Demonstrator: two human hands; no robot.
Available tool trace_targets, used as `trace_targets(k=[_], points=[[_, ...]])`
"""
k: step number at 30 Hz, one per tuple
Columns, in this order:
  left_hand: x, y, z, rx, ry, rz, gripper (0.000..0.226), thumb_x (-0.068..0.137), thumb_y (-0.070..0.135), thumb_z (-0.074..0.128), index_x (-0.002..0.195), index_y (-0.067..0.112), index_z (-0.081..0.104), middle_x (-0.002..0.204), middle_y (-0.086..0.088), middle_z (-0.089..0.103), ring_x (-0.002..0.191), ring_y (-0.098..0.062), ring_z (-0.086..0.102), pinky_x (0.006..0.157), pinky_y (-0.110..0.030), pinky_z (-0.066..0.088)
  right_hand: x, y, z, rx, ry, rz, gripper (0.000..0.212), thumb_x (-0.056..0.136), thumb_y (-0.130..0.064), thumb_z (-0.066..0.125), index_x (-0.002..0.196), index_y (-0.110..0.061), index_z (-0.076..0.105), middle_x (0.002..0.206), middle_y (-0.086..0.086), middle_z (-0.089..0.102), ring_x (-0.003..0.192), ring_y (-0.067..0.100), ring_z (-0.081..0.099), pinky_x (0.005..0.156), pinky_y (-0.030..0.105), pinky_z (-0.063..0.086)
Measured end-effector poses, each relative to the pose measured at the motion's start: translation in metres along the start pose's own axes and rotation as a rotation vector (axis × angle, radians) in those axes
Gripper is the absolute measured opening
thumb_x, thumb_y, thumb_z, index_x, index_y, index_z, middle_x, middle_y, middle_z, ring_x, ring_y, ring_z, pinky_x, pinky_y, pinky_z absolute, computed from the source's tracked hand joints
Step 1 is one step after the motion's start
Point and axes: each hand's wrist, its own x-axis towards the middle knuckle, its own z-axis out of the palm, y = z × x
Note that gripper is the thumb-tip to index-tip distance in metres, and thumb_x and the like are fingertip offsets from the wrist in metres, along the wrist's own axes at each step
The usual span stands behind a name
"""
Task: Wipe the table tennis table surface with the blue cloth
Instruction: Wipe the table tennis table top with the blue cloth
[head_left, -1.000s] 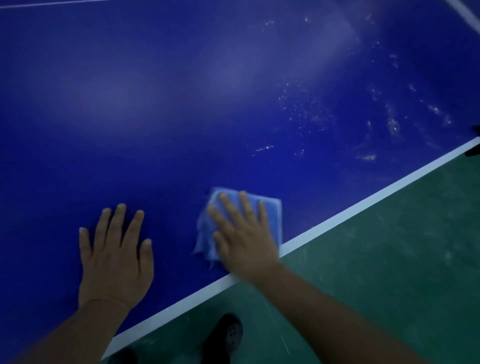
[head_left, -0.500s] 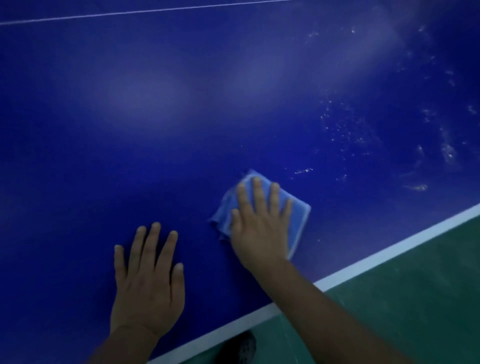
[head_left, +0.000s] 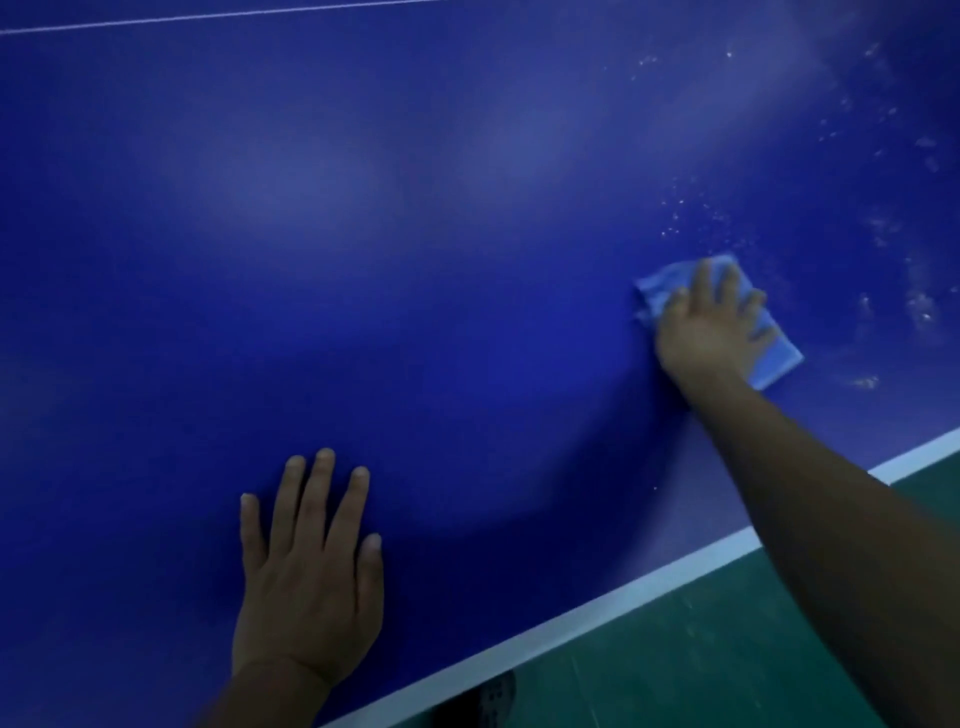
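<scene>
On the dark blue table tennis table (head_left: 415, 260), no brand, label or writing can be read; the only markings are a thin white line (head_left: 208, 16) running across the far part of the surface and the white edge stripe (head_left: 597, 608) along the near right side.

The right hand (head_left: 709, 332) lies at the right of the scene, palm down on the blue cloth (head_left: 774, 358), with the arm stretched out across the near corner of the table. Its fingers (head_left: 701, 283) are extended and slightly spread, pressing flat on the cloth rather than curling round it. The cloth is a folded light blue pad lying on the table surface under that hand, with its far left corner and near right corner showing past the hand. The picture is blurred around this hand, so the thumb cannot be made out clearly.

The left hand (head_left: 306, 577) rests flat on the table at the near left, well apart from the cloth. Its 4 fingers and thumb are straight and a little splayed, holding nothing, palm against the surface.

White specks and smears (head_left: 919, 306) lie scattered on the table to the right of the cloth and beyond it, toward the far right corner. Past the edge stripe, at the near right, is a green floor (head_left: 701, 649), and a dark shoe (head_left: 496, 696) shows just below the table edge.
</scene>
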Motion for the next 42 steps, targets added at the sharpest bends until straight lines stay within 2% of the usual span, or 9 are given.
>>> trace_targets(k=[4,10,15,19,21,25,31,35,42], points=[[-0.001,0.000,-0.001,-0.008,-0.011,0.003,0.057,0.100,0.041,0.027,0.149,0.015,0.040,0.161,-0.012,0.027,0.152,-0.030,0.016,0.121,-0.053,-0.002,-0.018,-0.023,0.006,0.037,0.031,0.030,0.055,0.105,-0.044,0.017,0.158,-0.033,0.008,0.167,-0.004,0.000,0.152,0.036,-0.002,0.118,0.062,0.003],[0.000,0.001,-0.003,-0.009,-0.021,-0.019,0.059,0.099,0.041,0.027,0.149,0.014,0.042,0.162,-0.011,0.026,0.152,-0.028,0.012,0.121,-0.048,-0.007,-0.155,0.006,0.043,-0.155,-0.045,-0.874,0.055,0.105,-0.046,0.017,0.157,-0.029,0.019,0.165,0.001,0.016,0.152,0.036,0.009,0.118,0.062,0.011],[0.000,0.002,-0.004,-0.023,-0.012,-0.015,0.060,0.098,0.040,0.027,0.149,0.011,0.041,0.161,-0.013,0.027,0.152,-0.030,0.013,0.122,-0.049,-0.008,-0.075,0.136,0.001,-0.154,0.005,-0.249,0.065,0.097,-0.049,0.010,0.157,-0.025,0.020,0.165,0.006,0.016,0.150,0.038,0.012,0.115,0.065,0.016],[0.000,0.002,-0.004,-0.037,-0.008,-0.019,0.061,0.099,0.041,0.026,0.149,0.011,0.042,0.161,-0.014,0.027,0.152,-0.031,0.014,0.122,-0.048,-0.010,-0.055,0.115,-0.013,-0.015,0.038,0.136,0.056,0.105,-0.042,0.018,0.159,-0.028,0.011,0.167,0.002,0.003,0.151,0.036,0.001,0.118,0.062,0.008],[0.000,0.002,-0.005,-0.044,-0.008,-0.018,0.061,0.099,0.041,0.025,0.149,0.010,0.043,0.161,-0.015,0.028,0.151,-0.032,0.015,0.122,-0.048,-0.010,-0.086,0.075,0.004,-0.008,0.014,0.011,0.055,0.106,-0.040,0.019,0.159,-0.030,0.010,0.167,0.002,0.003,0.152,0.037,0.000,0.119,0.062,0.006],[0.001,0.003,-0.007,-0.062,0.000,-0.027,0.063,0.098,0.042,0.025,0.149,0.011,0.043,0.161,-0.014,0.028,0.152,-0.032,0.014,0.121,-0.047,-0.010,-0.181,0.044,0.036,-0.165,-0.057,-0.661,0.057,0.104,-0.049,0.009,0.157,-0.030,0.017,0.166,0.001,0.011,0.152,0.034,0.003,0.120,0.058,0.003],[0.000,0.004,-0.006,-0.065,0.002,-0.025,0.063,0.097,0.041,0.025,0.149,0.009,0.042,0.161,-0.015,0.027,0.152,-0.031,0.013,0.122,-0.045,-0.012,-0.081,0.145,-0.001,-0.139,-0.015,-0.134,0.060,0.101,-0.049,0.005,0.158,-0.031,0.006,0.167,-0.001,0.002,0.152,0.031,0.000,0.120,0.059,0.006],[-0.001,0.003,-0.005,-0.066,0.027,-0.018,0.063,0.097,0.041,0.025,0.149,0.009,0.043,0.161,-0.015,0.027,0.152,-0.031,0.014,0.122,-0.047,-0.009,-0.056,0.128,-0.008,0.008,0.013,0.122,0.056,0.105,-0.046,0.013,0.158,-0.032,0.005,0.167,-0.001,-0.001,0.152,0.033,-0.004,0.119,0.061,0.002],[-0.001,0.003,-0.004,-0.077,0.039,-0.034,0.064,0.098,0.044,0.021,0.151,0.013,0.040,0.163,-0.010,0.024,0.153,-0.026,0.010,0.123,-0.049,-0.007,-0.117,0.076,0.014,-0.126,-0.037,-0.478,0.063,0.099,-0.054,0.003,0.158,-0.033,0.010,0.167,-0.006,0.001,0.153,0.028,-0.005,0.121,0.053,-0.004]])
